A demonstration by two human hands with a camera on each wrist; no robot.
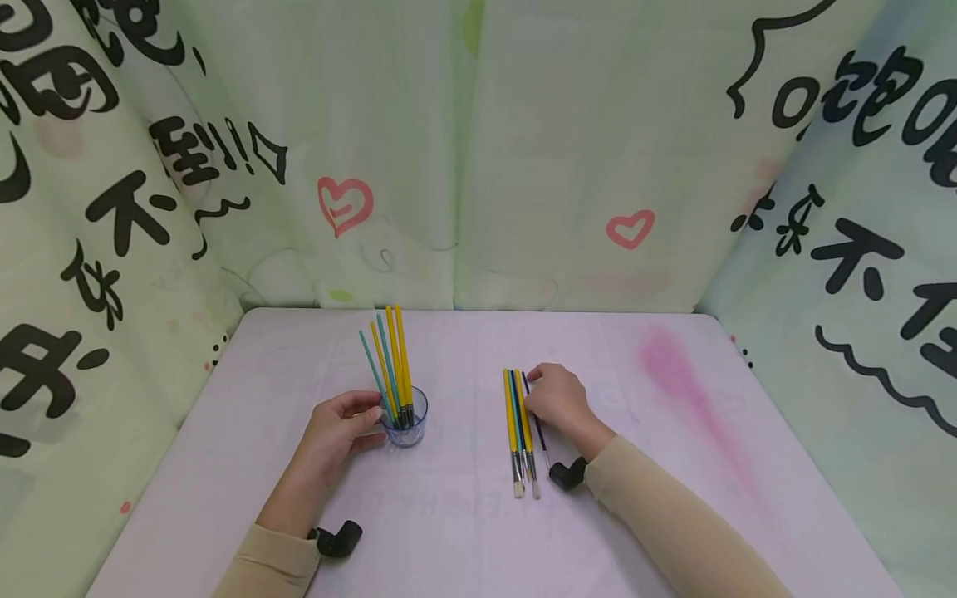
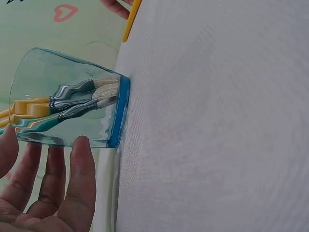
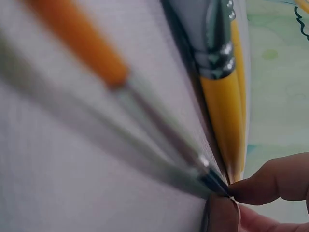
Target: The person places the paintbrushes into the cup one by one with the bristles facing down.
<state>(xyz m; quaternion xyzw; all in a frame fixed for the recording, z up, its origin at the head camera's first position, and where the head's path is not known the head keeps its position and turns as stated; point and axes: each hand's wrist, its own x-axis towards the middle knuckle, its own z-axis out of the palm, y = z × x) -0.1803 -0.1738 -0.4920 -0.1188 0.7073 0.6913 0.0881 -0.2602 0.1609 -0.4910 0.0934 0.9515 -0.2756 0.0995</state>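
Pinched between my right thumb and forefinger is a thin dark brush (image 1: 539, 432), held near the end of its handle; my right hand (image 1: 561, 403) is low over the table (image 1: 463, 531). Seen from the right wrist, its silver collar and blurred orange tip slant toward the camera. Just left of it lies a row of brushes (image 1: 512, 415) with yellow, teal and dark handles, side by side, bristle ends toward me.

My left hand (image 1: 340, 428) grasps a clear cup (image 1: 421, 413) from its left side, thumb near the rim and fingers against the wall. It stands upright on the table, well apart from the row, its base blue from the left wrist. Inside, yellow and teal brushes (image 1: 404, 357) stand bristles down, handles leaning out over the rim. Behind the table hangs a pale curtain (image 1: 568, 124) with pink hearts.
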